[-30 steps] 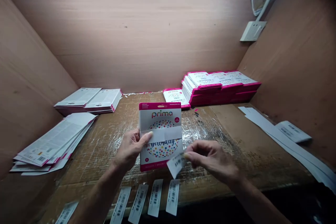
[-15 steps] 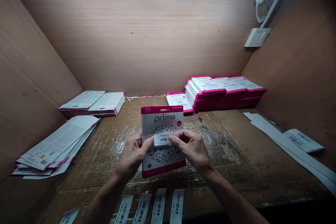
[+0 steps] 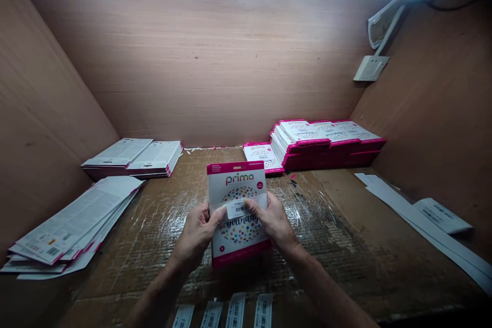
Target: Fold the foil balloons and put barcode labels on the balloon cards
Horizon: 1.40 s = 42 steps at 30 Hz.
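Observation:
A white and pink "prima" packet (image 3: 240,241) with coloured dots is held upright over the middle of the table. My left hand (image 3: 198,228) grips its left edge, the thumb on the front. On the right edge, my right hand (image 3: 274,220) holds the same packet, its thumb pressing on a white barcode label (image 3: 237,209). That label lies across the packet's middle, and both thumbs touch it. Several more barcode labels, one of them a strip (image 3: 236,310), stick up along the table's near edge below the packet.
Stacked prima packets (image 3: 319,151) stand at the back right, with a lower pile (image 3: 263,158) beside them. Packets lie back up at the back left (image 3: 132,156) and fanned out at left (image 3: 73,225). White paper strips (image 3: 415,220) and a folded sheet (image 3: 442,215) are at right.
The view has tilted up a little, showing more of the lamp. My right hand's fingers have moved behind the packet's right edge, while its thumb stays on the label.

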### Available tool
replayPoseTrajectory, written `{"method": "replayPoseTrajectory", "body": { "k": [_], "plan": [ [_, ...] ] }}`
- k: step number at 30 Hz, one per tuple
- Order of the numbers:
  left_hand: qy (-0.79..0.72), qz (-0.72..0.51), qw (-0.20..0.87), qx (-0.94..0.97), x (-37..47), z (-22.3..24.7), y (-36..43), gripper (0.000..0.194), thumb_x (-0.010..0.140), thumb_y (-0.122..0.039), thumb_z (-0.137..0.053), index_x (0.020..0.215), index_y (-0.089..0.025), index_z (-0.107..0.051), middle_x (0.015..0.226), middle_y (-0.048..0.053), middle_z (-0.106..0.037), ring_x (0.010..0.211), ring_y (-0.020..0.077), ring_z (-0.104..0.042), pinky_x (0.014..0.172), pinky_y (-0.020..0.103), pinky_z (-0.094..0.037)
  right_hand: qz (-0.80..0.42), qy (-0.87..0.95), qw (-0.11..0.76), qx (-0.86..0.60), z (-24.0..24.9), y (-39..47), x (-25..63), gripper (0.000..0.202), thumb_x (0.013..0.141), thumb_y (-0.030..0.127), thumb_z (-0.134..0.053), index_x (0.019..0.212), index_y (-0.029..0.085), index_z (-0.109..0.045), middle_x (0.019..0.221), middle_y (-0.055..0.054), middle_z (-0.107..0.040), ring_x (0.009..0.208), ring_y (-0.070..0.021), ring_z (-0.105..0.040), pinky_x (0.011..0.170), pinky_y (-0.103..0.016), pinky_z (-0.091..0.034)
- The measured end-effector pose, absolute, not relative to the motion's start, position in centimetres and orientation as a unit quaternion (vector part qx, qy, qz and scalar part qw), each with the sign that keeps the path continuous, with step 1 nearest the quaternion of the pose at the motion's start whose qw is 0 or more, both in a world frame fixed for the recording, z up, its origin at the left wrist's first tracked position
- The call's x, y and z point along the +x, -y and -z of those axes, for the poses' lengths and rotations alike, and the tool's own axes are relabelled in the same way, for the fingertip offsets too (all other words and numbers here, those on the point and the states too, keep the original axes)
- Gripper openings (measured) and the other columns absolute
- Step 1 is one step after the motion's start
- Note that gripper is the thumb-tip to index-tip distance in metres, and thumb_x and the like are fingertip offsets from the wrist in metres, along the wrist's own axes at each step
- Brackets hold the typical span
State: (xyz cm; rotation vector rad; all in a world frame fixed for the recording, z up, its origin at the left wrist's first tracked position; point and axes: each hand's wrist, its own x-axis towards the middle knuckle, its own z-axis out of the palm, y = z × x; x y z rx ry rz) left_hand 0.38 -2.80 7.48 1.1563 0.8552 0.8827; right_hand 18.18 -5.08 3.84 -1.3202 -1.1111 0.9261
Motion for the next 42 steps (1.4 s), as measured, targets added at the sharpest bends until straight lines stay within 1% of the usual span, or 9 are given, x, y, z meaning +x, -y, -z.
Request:
{"method": "replayPoseTrajectory", "body": {
  "k": [6,9,13,15,20,27,31,37,42],
  "plan": [
    [-0.413,-0.412,0.671,0.457,1.6,-5.8,1.0,0.052,0.062,-0.039,-0.084,0.101,-0.01,-0.065,0.096,0.014,-0.077,0.087,0.0316,-0.072,0.072,0.039,-0.059,-0.333,0.47,0.563,-0.593,-3.2,3.9,17.6,0.048,0.074,0.056,-0.07,0.101,0.019,-0.056,0.1,-0.01,-0.07,0.09,-0.0258,-0.068,0.077,-0.038,-0.056],
    [-0.38,-0.412,0.682,0.469,2.0,-5.1,-0.9,0.06,0.06,-0.039,-0.084,0.107,-0.009,-0.061,0.107,0.018,-0.073,0.098,0.0337,-0.069,0.082,0.043,-0.057,-0.304,0.539,0.497,-0.608,-3.4,0.8,19.3,0.046,0.081,0.056,-0.062,0.105,0.018,-0.055,0.102,-0.011,-0.071,0.09,-0.0242,-0.069,0.076,-0.035,-0.056],
    [-0.463,-0.429,0.604,0.486,-1.8,-4.1,-3.4,0.086,0.046,-0.046,-0.086,0.116,-0.009,-0.053,0.127,0.029,-0.06,0.109,0.0344,-0.064,0.094,0.045,-0.05,-0.14,0.586,0.384,-0.699,-4.8,-6.3,24.4,0.047,0.085,0.046,-0.059,0.119,0.014,-0.047,0.11,-0.013,-0.068,0.097,-0.0231,-0.066,0.082,-0.035,-0.052],
    [-0.512,-0.419,0.559,0.5,-6.0,-3.3,-3.9,0.081,0.048,-0.053,-0.083,0.112,-0.011,-0.056,0.12,0.026,-0.065,0.105,0.0332,-0.067,0.09,0.043,-0.052,-0.083,0.582,0.347,-0.73,-5.6,-9.4,26.5,0.051,0.083,0.036,-0.063,0.123,0.012,-0.045,0.118,-0.018,-0.062,0.107,-0.0269,-0.061,0.091,-0.04,-0.047],
    [-0.613,-0.37,0.474,0.513,-16.8,-0.5,-2.2,0.053,0.058,-0.059,-0.076,0.089,-0.016,-0.068,0.076,0.009,-0.074,0.066,0.0255,-0.071,0.054,0.03,-0.054,0.03,0.641,0.243,-0.728,-5.6,-13.0,23.9,0.036,0.082,0.02,-0.059,0.115,0.007,-0.053,0.136,-0.031,-0.041,0.125,-0.0396,-0.042,0.101,-0.054,-0.03],
    [-0.61,-0.434,0.44,0.495,-19.6,1.8,-0.9,0.039,0.077,-0.055,-0.062,0.068,-0.017,-0.061,0.049,-0.004,-0.055,0.037,0.0109,-0.053,0.033,0.017,-0.036,0.029,0.851,0.159,-0.499,-4.6,-17.9,3.8,0.042,0.09,0.042,-0.057,0.124,0.018,-0.054,0.133,-0.013,-0.053,0.118,-0.0244,-0.051,0.101,-0.033,-0.038],
    [-0.595,-0.452,0.451,0.488,-19.6,2.8,-1.0,0.042,0.082,-0.055,-0.055,0.063,-0.018,-0.056,0.048,-0.003,-0.056,0.035,0.0096,-0.052,0.034,0.017,-0.038,0.046,0.866,0.112,-0.486,-5.3,-21.6,-4.6,0.043,0.092,0.046,-0.054,0.122,0.015,-0.055,0.122,-0.011,-0.058,0.107,-0.0233,-0.058,0.094,-0.042,-0.045],
    [-0.587,-0.444,0.471,0.486,-19.9,3.4,-0.9,0.04,0.086,-0.051,-0.051,0.065,-0.018,-0.054,0.05,-0.002,-0.055,0.037,0.0098,-0.054,0.035,0.017,-0.04,0.043,0.859,0.014,-0.51,-5.8,-24.2,-5.7,0.049,0.072,0.061,-0.07,0.091,0.016,-0.07,0.098,-0.014,-0.068,0.094,-0.0271,-0.064,0.076,-0.031,-0.048],
    [-0.59,-0.433,0.474,0.489,-19.8,3.5,-0.9,0.037,0.088,-0.048,-0.048,0.066,-0.018,-0.053,0.051,-0.002,-0.054,0.037,0.0096,-0.053,0.034,0.017,-0.038,0.05,0.864,-0.003,-0.5,-6.2,-23.5,-5.5,0.056,0.069,0.066,-0.07,0.094,0.016,-0.07,0.101,-0.015,-0.067,0.093,-0.0287,-0.065,0.076,-0.032,-0.047]
  ]
}}
